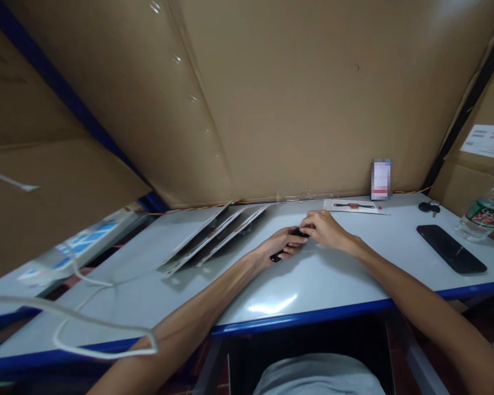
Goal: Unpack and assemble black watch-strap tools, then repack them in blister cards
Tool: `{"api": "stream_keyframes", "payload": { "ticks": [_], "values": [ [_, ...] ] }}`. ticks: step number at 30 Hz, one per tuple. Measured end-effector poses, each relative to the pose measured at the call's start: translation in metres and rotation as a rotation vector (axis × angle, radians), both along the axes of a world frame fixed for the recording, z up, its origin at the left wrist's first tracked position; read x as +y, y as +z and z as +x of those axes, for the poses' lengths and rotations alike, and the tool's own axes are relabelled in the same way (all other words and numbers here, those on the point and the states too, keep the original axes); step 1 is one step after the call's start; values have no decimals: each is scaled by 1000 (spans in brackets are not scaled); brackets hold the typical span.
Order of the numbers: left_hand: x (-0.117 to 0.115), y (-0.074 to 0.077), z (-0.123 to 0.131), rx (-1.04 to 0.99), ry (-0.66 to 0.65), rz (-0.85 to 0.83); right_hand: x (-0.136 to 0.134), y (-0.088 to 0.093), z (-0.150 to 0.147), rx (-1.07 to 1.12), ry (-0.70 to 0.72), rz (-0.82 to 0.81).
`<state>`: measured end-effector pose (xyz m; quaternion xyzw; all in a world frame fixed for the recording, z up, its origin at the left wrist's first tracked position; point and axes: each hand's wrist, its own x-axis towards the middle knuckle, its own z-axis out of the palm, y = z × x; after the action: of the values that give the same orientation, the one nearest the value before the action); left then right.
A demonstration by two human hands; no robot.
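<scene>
Both of my hands meet over the middle of the grey table (296, 285). My left hand (278, 245) is curled around a small black strap-like object (286, 248), whose dark end pokes out below the fingers. My right hand (325, 227) pinches the object's other end, fingers closed against the left hand. The object is mostly hidden by my fingers.
Several flat packets (214, 236) lean in a row at the back left. A card bearing a black strap (352, 206) lies behind my hands, a small white box (381, 179) beside it. Keys (428, 207), a black phone (450, 248) and a water bottle (486, 211) sit at right. Cardboard walls surround the table; a white cord (102, 323) crosses at left.
</scene>
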<state>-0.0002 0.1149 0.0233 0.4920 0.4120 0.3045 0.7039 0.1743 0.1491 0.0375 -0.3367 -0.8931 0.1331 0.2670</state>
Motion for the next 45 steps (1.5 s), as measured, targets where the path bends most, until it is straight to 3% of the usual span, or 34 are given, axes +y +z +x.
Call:
{"api": "stream_keyframes", "payload": {
  "ticks": [18, 35, 38, 45],
  "values": [
    [1, 0, -1, 128, -35, 32, 2, -2, 0, -95, 76, 158],
    [-1, -7, 1, 35, 18, 80, -3, 1, 0, -109, 73, 186],
    [0, -11, 1, 13, 16, 86, -3, 1, -1, -67, 63, 129],
    [0, -10, 0, 15, -36, 80, 5, -1, -3, 184, -47, -308]
  ]
}}
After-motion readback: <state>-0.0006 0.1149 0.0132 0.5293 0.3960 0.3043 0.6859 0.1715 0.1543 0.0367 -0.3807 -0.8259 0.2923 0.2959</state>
